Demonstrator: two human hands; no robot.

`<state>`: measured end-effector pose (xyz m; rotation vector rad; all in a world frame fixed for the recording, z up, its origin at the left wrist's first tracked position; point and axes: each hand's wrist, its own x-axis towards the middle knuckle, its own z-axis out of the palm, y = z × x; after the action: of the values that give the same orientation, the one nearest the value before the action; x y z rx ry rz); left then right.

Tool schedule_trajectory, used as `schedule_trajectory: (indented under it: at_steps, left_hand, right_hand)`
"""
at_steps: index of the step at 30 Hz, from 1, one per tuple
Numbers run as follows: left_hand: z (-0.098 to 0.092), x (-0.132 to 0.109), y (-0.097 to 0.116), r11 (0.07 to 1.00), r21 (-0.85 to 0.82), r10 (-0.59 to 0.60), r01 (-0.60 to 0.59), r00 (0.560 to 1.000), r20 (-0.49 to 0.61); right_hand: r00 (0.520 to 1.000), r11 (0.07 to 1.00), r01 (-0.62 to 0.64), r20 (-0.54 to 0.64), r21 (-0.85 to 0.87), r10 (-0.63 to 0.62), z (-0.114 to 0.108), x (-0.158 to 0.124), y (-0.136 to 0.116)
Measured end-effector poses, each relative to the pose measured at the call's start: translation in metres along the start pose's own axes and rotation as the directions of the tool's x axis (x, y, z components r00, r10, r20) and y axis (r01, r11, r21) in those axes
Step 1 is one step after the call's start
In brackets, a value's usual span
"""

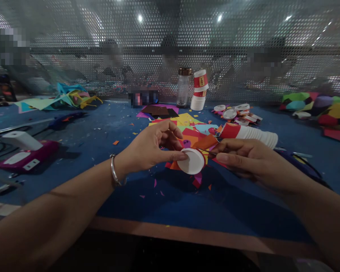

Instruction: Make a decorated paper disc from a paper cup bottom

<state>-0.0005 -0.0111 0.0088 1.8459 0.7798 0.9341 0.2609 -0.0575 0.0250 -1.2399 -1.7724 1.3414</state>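
My left hand, a silver bangle on its wrist, pinches the rim of a round white paper cup base between thumb and fingers. Its pale flat face is turned toward me, with coloured paper around and behind it. At the right side, my right hand is closed around a thin dark tool whose tip points at the cup base. Most of that tool is hidden by the fingers, so its kind is unclear. Beneath both hands lie sheets and scraps of coloured paper.
Stacked paper cups lie behind my right hand; more cups stand beside a glass bottle. Several cut cup rings are piled at right. A purple power strip and glue gun lie left. A perforated screen rises behind.
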Motion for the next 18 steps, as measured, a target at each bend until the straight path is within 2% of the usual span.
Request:
schedule_trajectory:
  at_steps: [10, 18]
  left_hand:
    - [0.0006, -0.0003, -0.0027, 1.0, 0.014, 0.024, -0.024, 0.999, 0.031]
    - [0.0031, -0.0013, -0.0031, 0.999, -0.017, 0.045, -0.044, 0.997, 0.065]
  right_hand:
    - [1.0, 0.998, 0.003, -0.012, -0.056, -0.004, 0.0012, 0.0001, -0.0022]
    - [1.0, 1.0, -0.011, 0.007, -0.018, 0.011, 0.0015, 0.0003, -0.0029]
